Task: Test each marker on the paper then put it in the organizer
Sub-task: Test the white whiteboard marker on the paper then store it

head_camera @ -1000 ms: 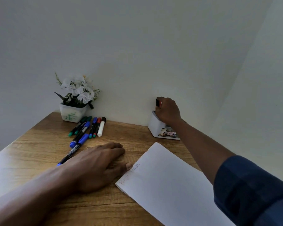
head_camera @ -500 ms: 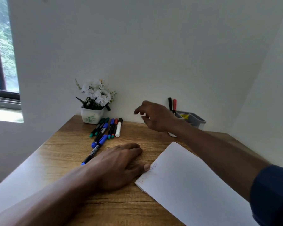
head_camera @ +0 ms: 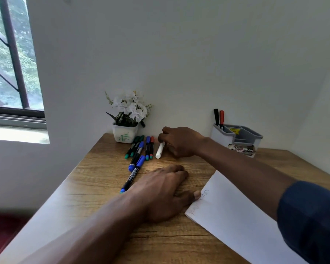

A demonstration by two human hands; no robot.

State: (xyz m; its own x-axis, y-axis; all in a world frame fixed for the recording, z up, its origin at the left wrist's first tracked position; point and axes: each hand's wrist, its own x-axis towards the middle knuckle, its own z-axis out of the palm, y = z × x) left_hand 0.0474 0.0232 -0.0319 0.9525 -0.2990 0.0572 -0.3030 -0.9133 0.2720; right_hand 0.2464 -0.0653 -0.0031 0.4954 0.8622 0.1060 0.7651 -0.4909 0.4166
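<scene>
On your worktop (head_camera: 103, 172), the paper (head_camera: 236, 216) lies under your flat left hand (head_camera: 160, 191). The organizer (head_camera: 236, 138) holds two markers; seven remain. Your right hand (head_camera: 179, 141) curls its fingers (head_camera: 163, 139) around the white marker (head_camera: 159, 150), near the flowerpot.

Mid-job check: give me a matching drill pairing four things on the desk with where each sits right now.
Things:
1. white marker
2. red marker
3. left hand
4. flower pot

Places:
A. upright in the organizer
B. back left corner of the desk, against the wall
C. flat on the desk, thumb on the paper edge
D. lying on the desk under the right hand

Pairs: 1-D, 2-A, 3-C, 4-B
</scene>
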